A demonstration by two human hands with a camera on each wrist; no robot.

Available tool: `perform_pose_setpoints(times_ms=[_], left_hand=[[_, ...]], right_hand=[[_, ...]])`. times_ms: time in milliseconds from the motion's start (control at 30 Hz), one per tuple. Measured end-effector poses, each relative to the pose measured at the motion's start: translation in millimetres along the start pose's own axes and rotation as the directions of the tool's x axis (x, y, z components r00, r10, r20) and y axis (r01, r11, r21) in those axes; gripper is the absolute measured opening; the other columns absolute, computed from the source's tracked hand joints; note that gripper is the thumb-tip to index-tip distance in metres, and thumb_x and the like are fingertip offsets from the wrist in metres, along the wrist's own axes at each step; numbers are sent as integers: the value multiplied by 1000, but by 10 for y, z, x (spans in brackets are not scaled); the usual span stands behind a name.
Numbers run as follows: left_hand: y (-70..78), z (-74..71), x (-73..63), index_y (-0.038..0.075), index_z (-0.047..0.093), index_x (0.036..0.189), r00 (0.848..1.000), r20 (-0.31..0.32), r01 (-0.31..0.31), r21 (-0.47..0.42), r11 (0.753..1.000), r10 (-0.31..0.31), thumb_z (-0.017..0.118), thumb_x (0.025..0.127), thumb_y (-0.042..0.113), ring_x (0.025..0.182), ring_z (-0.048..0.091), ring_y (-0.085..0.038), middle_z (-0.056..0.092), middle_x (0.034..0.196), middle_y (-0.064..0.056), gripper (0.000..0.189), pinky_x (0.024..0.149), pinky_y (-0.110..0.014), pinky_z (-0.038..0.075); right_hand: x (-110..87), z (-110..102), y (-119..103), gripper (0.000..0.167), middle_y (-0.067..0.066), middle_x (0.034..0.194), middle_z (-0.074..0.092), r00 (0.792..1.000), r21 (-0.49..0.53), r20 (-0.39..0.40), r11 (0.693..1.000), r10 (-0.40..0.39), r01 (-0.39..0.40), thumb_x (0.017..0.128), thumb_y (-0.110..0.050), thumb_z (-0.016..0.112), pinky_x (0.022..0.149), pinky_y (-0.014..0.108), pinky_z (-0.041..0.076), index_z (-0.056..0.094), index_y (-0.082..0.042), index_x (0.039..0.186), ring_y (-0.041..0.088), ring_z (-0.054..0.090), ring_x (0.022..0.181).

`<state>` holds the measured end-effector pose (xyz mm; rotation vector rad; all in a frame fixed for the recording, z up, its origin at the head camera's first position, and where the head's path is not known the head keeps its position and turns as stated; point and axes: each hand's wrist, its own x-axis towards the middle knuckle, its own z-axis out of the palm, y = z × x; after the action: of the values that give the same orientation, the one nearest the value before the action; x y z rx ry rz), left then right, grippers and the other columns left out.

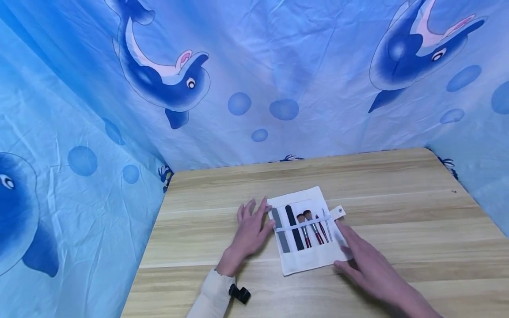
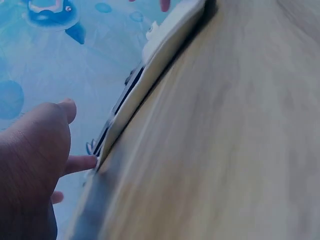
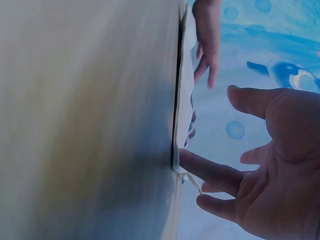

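Note:
A white fabric tool roll (image 1: 308, 264) lies unfolded on the wooden table. Under its elastic strap sit a grey nail file (image 1: 280, 229), a black nail file (image 1: 294, 227), two makeup brushes (image 1: 314, 226) with red handles, and thin tools (image 1: 326, 226) at the right. My left hand (image 1: 250, 232), fingers spread, touches the roll's left edge. At the right edge, below the snap tab (image 1: 338, 212), my right hand (image 1: 371, 265) rests with fingers extended. In the right wrist view, a finger (image 3: 212, 172) of that hand touches the roll's edge, the thumb standing apart.
The wooden table (image 1: 199, 194) runs back to a blue curtain (image 1: 254, 53) printed with dolphins, which also hangs at both sides. A black strap device (image 1: 240, 293) sits on my left sleeve (image 1: 212, 293).

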<state>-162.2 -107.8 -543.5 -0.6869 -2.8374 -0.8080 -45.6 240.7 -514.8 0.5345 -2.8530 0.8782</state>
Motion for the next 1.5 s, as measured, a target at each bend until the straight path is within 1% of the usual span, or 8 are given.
perform_pose_setpoints(times_ms=[167,333,633,900,1067,1200,1300,1500], left_hand=[[33,-69,-75,2,33,173,999,4,-49,33,998,48,61,112,40,156,38,-51,73,148,-4,76,130,-75,7],[121,-169,-165,4,44,168,995,21,-102,59,993,101,69,109,39,143,54,-44,83,121,-2,74,129,-74,14],[303,-172,-377,10,55,163,980,27,-200,84,976,198,75,106,40,120,66,-25,83,98,4,68,126,-64,36],[505,-48,-489,13,59,161,947,62,-317,26,948,315,78,104,36,112,67,-16,83,97,11,64,121,-56,45],[500,29,-498,14,62,158,955,18,-297,-16,955,297,81,102,31,118,68,-21,80,95,13,62,120,-58,46],[425,61,-509,17,65,156,963,-5,-271,-43,962,271,83,100,32,123,67,-25,77,95,15,61,119,-58,47],[363,70,-513,18,65,155,960,-24,-278,-65,958,277,82,100,34,122,67,-21,78,98,16,60,117,-53,49],[241,64,-491,17,62,156,955,-95,-290,-111,950,281,91,91,39,121,66,-17,79,115,12,74,112,-46,52]], right_hand=[[132,-68,162,100,32,173,36,1000,-14,4,1000,2,-2,101,-33,83,114,77,42,23,-12,178,58,44,151],[336,-142,319,89,42,175,18,998,21,52,999,29,-30,113,-38,65,114,82,36,13,-8,179,67,33,152],[872,-251,605,78,35,181,0,985,172,162,981,59,-87,121,-40,42,124,82,18,-1,-10,179,61,7,164],[1204,-210,802,76,31,181,8,976,355,210,925,61,-134,121,-47,27,127,81,6,-8,-11,178,58,2,165],[1228,-171,868,71,34,179,17,974,456,222,879,39,-139,122,-46,19,124,84,-1,-8,-13,178,59,5,165],[1159,-118,867,68,27,184,7,980,512,197,852,9,-111,123,-39,26,126,83,5,-1,-14,179,58,16,164],[1058,-113,831,64,24,184,14,991,521,134,851,-11,-62,122,-27,36,126,79,16,11,-13,180,56,26,162],[753,-157,730,81,20,162,58,998,367,34,930,-49,33,106,-21,77,118,81,33,35,-17,175,52,49,149]])
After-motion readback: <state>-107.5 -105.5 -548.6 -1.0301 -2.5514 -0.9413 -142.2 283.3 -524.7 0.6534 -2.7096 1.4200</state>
